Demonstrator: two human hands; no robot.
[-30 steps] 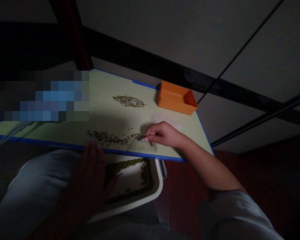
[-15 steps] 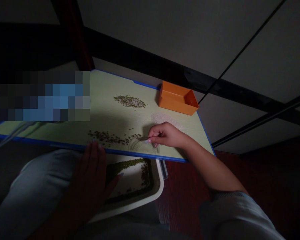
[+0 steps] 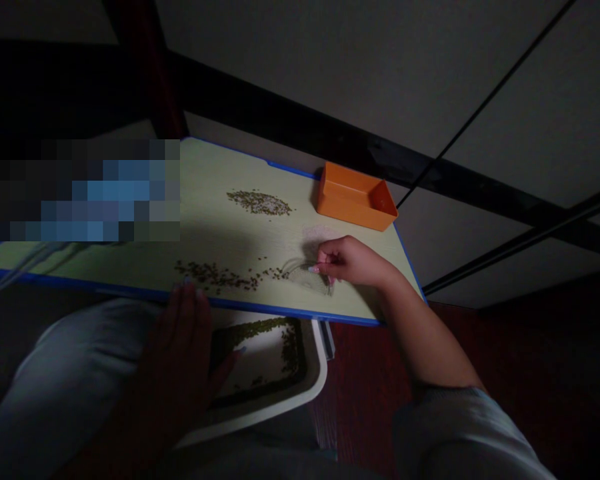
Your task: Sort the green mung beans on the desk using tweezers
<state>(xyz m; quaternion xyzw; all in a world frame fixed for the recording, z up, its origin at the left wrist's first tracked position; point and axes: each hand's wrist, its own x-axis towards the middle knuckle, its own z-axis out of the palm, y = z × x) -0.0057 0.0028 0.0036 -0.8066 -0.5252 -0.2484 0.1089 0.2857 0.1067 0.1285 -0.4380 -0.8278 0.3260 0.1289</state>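
Note:
Pinched at its rim between the thumb and fingers of my right hand [image 3: 350,261] is a clear round dish [image 3: 307,279] with a dotted surface. It is low over or touching the pale yellow board [image 3: 215,167]; I cannot tell which. Small dark grains [image 3: 213,275] are scattered along the board's front, to the left of the dish. Stretched out at the blue front edge, my left hand [image 3: 180,347] holds nothing, its thumb apart over a white basin. Farther back lies a pile of mixed green and pale grains [image 3: 260,202]. Pale pinkish grains [image 3: 319,233] lie partly hidden behind my right hand.
An orange open box [image 3: 353,208] stands at the board's back right corner. Below the front edge is the white basin [image 3: 323,367] with green and dark grains along its sides. A clear plastic piece [image 3: 23,263] overhangs the left edge. Cabinet panels [image 3: 380,80] rise behind the board.
My right hand has moved right and slightly back, carrying the clear dish away from the dark grains. My left hand has stayed nearly still.

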